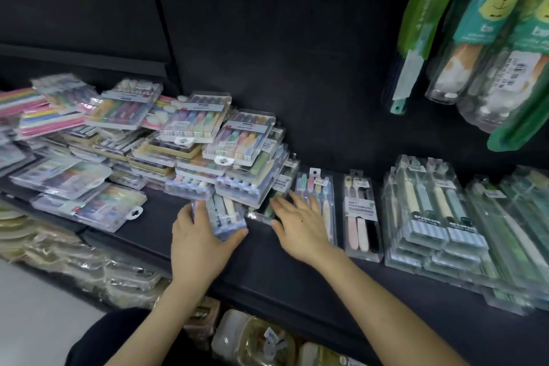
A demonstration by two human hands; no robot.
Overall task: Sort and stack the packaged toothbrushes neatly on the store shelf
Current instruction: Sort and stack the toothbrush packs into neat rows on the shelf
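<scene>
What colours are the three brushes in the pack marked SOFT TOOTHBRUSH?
Pink, cream and black inside the pack, clearest in the head view.

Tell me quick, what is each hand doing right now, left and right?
Left hand: grips a clear toothbrush pack, fingers curled round its sides.
Right hand: open, fingers spread flat over the pastel brush pack, gripping nothing.
</scene>
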